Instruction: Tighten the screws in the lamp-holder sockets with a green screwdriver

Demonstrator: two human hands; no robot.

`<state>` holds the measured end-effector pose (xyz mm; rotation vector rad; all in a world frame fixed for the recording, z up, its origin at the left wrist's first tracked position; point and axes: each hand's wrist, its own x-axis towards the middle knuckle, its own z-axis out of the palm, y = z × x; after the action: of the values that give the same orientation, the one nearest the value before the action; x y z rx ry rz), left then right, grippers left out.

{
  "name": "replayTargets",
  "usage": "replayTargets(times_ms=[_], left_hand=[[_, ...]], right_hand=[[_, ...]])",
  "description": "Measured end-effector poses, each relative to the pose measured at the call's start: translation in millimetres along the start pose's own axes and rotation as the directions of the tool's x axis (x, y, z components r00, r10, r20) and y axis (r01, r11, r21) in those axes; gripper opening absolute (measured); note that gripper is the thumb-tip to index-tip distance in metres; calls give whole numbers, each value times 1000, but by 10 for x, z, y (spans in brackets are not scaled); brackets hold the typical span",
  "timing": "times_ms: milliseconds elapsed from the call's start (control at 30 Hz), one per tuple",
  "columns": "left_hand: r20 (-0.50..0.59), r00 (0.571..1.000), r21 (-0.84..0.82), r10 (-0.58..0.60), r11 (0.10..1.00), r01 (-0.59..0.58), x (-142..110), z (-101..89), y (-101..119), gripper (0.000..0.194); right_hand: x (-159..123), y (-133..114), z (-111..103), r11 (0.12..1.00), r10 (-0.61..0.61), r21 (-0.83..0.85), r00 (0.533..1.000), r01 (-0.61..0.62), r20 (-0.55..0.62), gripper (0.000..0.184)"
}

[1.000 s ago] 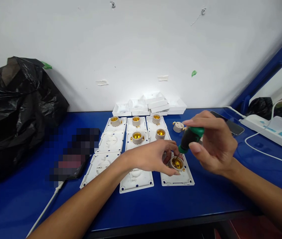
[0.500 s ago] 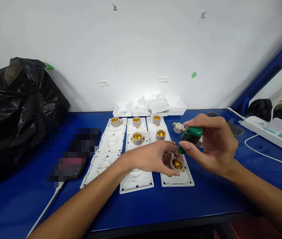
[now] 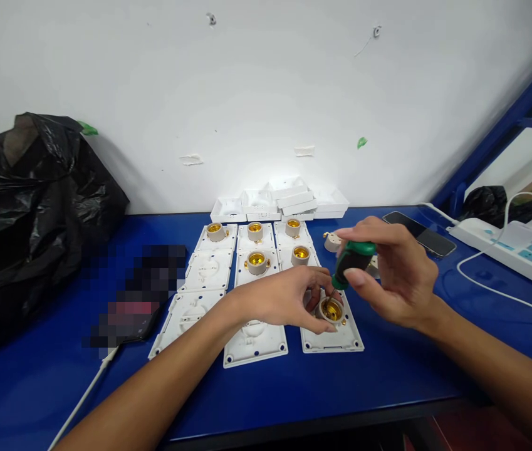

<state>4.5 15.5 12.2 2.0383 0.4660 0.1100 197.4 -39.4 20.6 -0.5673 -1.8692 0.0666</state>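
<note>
- The blue tabletop (image 3: 388, 376) runs across the near edge, with both forearms reaching in over it from below.
- The left hand (image 3: 279, 299) lies over the front row of white plastic base plates; its thumb and fingers are curled round the beige round lamp socket with a brass-coloured inner shell (image 3: 332, 309), pinching its rim.
- That socket sits on the front right white rectangular plate (image 3: 336, 338), in the right column of the grid.
- The right hand (image 3: 395, 272) hovers just above and to the right of the socket, fingers closed round the green-and-black handle of a short screwdriver (image 3: 353, 262); the shaft tilts down into the socket's mouth.
- Beside it to the left lie two more front plates without sockets, the middle one (image 3: 255, 341) partly under the left hand.
- Behind stand further plates, five bearing brass-lined sockets, such as the middle one (image 3: 256, 261).
- A loose beige socket (image 3: 332, 240) lies just right of the grid, behind the right hand.
- Against the white wall is a heap of empty white plastic trays (image 3: 284, 199).
- Far right: a dark phone (image 3: 418, 233) and a white power strip with cable (image 3: 505, 241). Far left: a crumpled black plastic bag (image 3: 31, 207).
</note>
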Motion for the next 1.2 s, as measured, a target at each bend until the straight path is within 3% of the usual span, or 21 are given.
replayTargets(times_ms=[67,233,433,733,1067,1200], left_hand=[[-5,1000,-6,2,1000,-2,-2,-1,9,37],[0,1000,-5,-1,1000,1,-4,-2,11,34],[-10,1000,-18,-1,1000,1,1,10,-11,36],[-7,1000,-19,17,1000,-18,0,13,-16,33],[8,1000,-20,-5,1000,5,6,11,7,35],[0,1000,-22,-8,1000,8,-10,5,16,35]], right_hand=[[-1,-17,-3,999,30,20,999,-31,31,48],[-21,-16,10,997,64,-43,995,-67,-79,54],[-26,-58,-21,991,133,-25,989,-132,65,53],[5,-118,-53,977,155,131,980,-171,121,49],[14,-100,-36,975,171,118,974,-190,151,48],[24,-76,-25,983,145,108,988,-151,60,46]])
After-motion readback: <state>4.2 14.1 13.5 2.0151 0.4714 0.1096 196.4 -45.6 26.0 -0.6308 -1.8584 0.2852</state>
